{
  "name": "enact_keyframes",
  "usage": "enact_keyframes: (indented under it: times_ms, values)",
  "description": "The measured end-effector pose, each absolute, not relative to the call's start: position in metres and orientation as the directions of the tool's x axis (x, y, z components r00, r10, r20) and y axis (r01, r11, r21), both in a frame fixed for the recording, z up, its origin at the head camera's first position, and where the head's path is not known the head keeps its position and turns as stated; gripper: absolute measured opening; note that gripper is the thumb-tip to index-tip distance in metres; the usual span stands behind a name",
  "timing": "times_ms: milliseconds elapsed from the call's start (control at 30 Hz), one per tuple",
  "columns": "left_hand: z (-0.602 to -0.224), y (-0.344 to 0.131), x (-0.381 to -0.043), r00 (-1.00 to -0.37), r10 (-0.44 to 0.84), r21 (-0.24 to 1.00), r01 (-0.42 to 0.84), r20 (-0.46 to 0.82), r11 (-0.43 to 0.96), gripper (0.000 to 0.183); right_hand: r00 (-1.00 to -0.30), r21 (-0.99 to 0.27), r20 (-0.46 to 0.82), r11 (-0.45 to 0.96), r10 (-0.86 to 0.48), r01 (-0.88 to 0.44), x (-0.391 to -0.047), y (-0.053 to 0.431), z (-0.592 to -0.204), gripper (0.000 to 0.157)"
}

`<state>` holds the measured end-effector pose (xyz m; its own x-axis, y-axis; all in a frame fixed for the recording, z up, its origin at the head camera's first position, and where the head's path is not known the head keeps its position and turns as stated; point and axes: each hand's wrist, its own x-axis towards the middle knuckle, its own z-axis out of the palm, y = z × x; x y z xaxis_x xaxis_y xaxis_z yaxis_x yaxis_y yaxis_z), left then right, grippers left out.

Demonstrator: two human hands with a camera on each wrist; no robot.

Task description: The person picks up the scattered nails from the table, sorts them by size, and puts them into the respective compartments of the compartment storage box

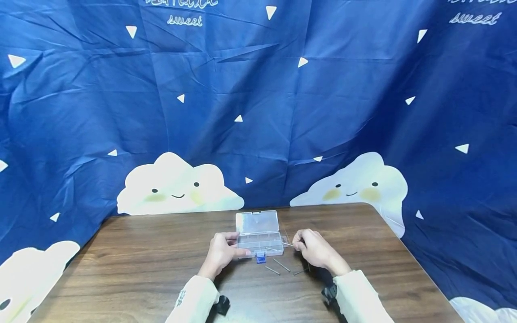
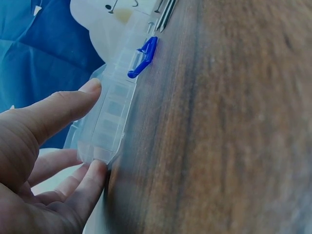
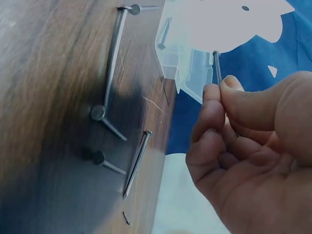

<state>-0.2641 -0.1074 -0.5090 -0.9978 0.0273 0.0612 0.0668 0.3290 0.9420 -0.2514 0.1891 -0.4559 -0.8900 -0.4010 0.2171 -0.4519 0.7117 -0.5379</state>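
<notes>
A clear plastic compartment box [image 1: 258, 246] lies on the table with its lid [image 1: 257, 223] folded back and its blue latch [image 1: 261, 258] at the front. My left hand [image 1: 221, 252] grips the box's left end, thumb along the front edge and fingers at the side. Between thumb and forefinger, my right hand [image 1: 314, 248] pinches a metal nail [image 3: 217, 66] near the box's right end, head pointing away from the fingers. One nail [image 3: 165, 34] lies inside a front compartment. Several loose nails [image 1: 281, 264] are scattered on the table in front of the box and below the right hand.
The brown wooden table [image 1: 153, 264] reaches back to a blue cloth [image 1: 258, 89] printed with white clouds and triangles. Dark wrist straps [image 1: 329, 294] show at both sleeves.
</notes>
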Motion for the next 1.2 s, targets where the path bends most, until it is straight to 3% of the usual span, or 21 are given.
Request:
enact_keyframes:
  times_ms: [767, 1200]
  values:
    - [-0.509, -0.107, -0.265, -0.999, 0.022, 0.946, 0.048, 0.043, 0.321, 0.071, -0.904, -0.591, 0.232, 0.686, -0.359, -0.424, -0.269, 0.169, -0.464, 0.022]
    - [-0.507, -0.108, -0.264, -0.999, 0.031, 0.949, 0.047, 0.039, 0.311, 0.072, -0.907, -0.547, 0.233, 0.724, -0.350, -0.420, -0.274, 0.146, -0.464, 0.020]
